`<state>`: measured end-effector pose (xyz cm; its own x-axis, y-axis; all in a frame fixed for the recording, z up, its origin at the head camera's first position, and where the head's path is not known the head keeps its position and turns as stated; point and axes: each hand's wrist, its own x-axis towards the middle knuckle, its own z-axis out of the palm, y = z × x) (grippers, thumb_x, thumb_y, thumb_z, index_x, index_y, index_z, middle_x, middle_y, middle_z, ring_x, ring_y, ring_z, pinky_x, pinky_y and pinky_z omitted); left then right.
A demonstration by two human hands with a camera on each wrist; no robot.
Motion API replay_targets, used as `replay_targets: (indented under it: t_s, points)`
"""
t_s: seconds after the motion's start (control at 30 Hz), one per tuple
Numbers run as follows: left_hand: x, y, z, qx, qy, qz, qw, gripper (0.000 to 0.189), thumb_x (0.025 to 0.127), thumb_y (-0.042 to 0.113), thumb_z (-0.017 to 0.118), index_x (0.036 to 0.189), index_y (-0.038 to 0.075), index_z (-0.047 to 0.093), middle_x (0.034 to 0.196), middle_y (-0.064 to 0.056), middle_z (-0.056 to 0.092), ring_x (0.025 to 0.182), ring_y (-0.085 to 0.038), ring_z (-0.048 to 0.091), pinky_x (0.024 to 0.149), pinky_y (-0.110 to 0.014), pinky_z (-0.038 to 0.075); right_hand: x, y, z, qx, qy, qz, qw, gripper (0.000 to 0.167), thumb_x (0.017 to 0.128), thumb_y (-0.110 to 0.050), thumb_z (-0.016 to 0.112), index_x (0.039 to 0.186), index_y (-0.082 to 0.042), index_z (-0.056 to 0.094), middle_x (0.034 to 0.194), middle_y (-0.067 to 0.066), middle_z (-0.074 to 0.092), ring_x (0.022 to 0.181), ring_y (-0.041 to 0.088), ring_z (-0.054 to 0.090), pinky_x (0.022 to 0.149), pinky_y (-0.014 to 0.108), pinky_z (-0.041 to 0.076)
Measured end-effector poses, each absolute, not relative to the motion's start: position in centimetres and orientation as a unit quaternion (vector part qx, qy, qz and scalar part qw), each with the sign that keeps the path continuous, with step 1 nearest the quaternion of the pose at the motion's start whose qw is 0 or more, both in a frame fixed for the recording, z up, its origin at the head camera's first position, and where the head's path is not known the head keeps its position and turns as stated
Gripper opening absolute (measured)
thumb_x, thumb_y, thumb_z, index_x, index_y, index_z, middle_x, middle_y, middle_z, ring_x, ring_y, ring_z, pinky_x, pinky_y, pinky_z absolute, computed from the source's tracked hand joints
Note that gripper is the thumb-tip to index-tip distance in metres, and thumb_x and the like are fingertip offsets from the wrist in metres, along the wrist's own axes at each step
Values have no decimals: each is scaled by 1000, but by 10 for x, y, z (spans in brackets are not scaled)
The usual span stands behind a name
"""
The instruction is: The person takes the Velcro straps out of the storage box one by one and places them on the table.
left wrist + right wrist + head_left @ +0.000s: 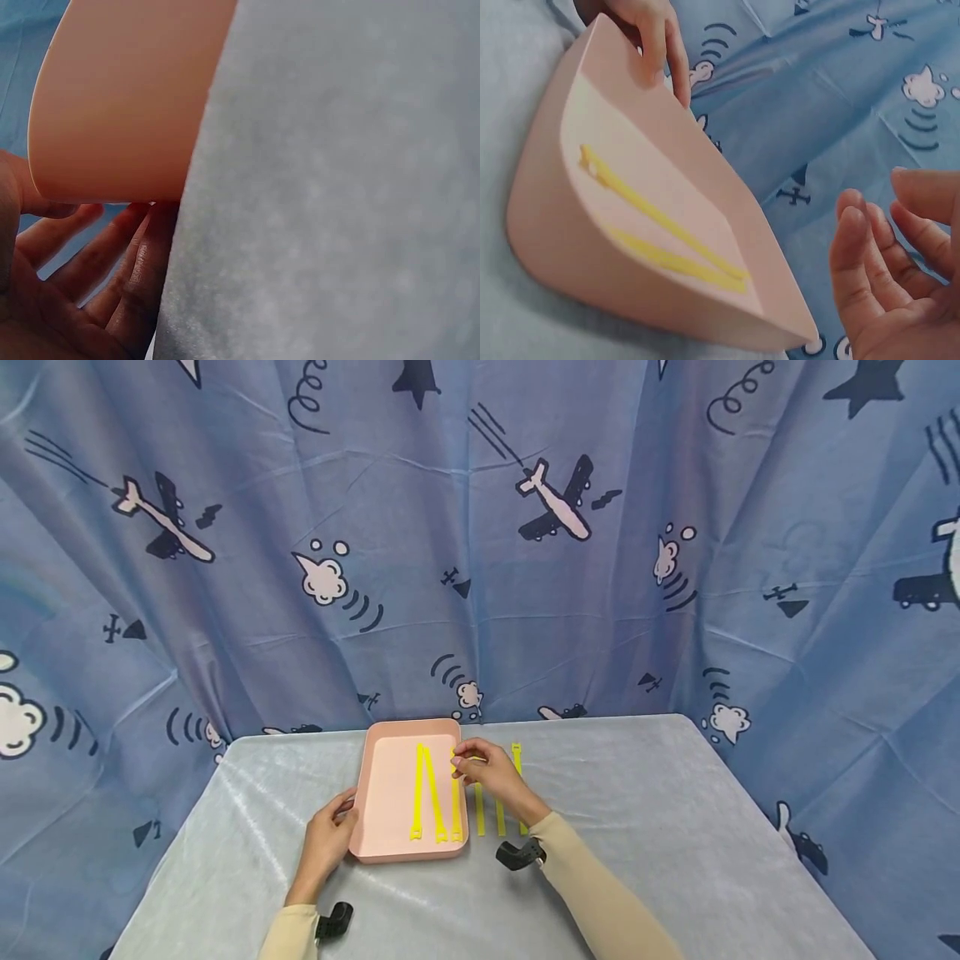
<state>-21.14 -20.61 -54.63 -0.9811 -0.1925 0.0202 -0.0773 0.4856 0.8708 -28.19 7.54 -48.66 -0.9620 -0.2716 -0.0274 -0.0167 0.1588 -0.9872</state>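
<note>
No text, label, brand, number or sign can be read on anything here

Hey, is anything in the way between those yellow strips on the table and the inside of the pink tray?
Yes: the right wall of the pink tray stands between its interior and those yellow strips. The right hand also hovers over that wall.

Yellow strips (664, 220) in a pink tray (544, 225), left hand (657, 34) at its rim, right hand (892, 281) nearby
</note>
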Motion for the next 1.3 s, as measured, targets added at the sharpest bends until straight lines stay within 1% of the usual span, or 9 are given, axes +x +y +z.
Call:
replay_targets:
  t_s: [0.17,0.27,0.4,0.6,0.73,0.83,0.93,1.1,1.3]
  points:
    - [-212,-206,-546,80,-862,-497,67,41,99,14,53,140,10,56,127,-21,64,114,-35,64,86,-36,54,-279,62,-478,-143,758,-627,107,28,95,-14,64,118,1,58,102,11,63,89,23,70,75,31,58]
    - [-215,-205,-544,77,-862,-497,71,41,99,13,54,139,9,56,126,-21,64,113,-34,65,85,-35,54,-279,56,-474,-173,769,-605,111,25,95,-15,64,115,-1,59,104,14,64,94,31,69,78,39,59]
    - [-217,-203,-540,73,-860,-500,69,41,99,12,54,139,9,56,127,-21,64,113,-33,65,84,-33,54,-283,48,-471,-188,789,-573,114,21,95,-16,65,113,-4,61,103,12,66,96,34,68,81,49,58]
    - [-219,-203,-538,71,-859,-502,69,41,98,11,54,139,8,56,127,-21,64,111,-33,65,83,-31,53,-287,38,-467,-196,799,-555,128,16,95,-8,63,110,-4,63,102,11,66,101,45,65,84,54,56]
    - [-219,-202,-539,74,-857,-505,68,41,98,12,54,139,9,56,127,-21,64,112,-33,65,84,-32,53,-289,33,-470,-221,810,-530,121,14,94,-9,65,107,-3,63,99,11,66,94,40,66,78,47,58]
    - [-217,-202,-541,77,-857,-505,68,42,98,12,55,140,9,56,127,-21,64,112,-33,65,85,-34,54,-291,30,-472,-241,829,-492,114,15,93,-12,67,106,-4,64,96,6,67,87,25,65,72,34,59]
    - [-214,-202,-543,82,-857,-505,68,41,99,14,55,140,10,56,127,-20,65,113,-34,65,86,-37,55,-292,27,-474,-264,848,-447,106,19,93,-14,68,108,-4,64,96,1,67,87,14,61,72,23,54]
    - [-212,-203,-545,83,-857,-504,72,41,98,13,54,139,10,56,126,-20,65,112,-34,65,86,-39,55,-292,24,-476,-324,873,-354,91,23,92,-16,69,113,-7,64,105,1,67,98,15,61,83,23,51]
    - [-212,-205,-545,81,-857,-503,71,41,98,11,55,139,10,57,125,-21,65,111,-33,66,86,-37,55,-292,20,-482,-387,894,-214,71,24,94,-20,66,118,-16,63,119,-2,63,112,15,58,101,26,47]
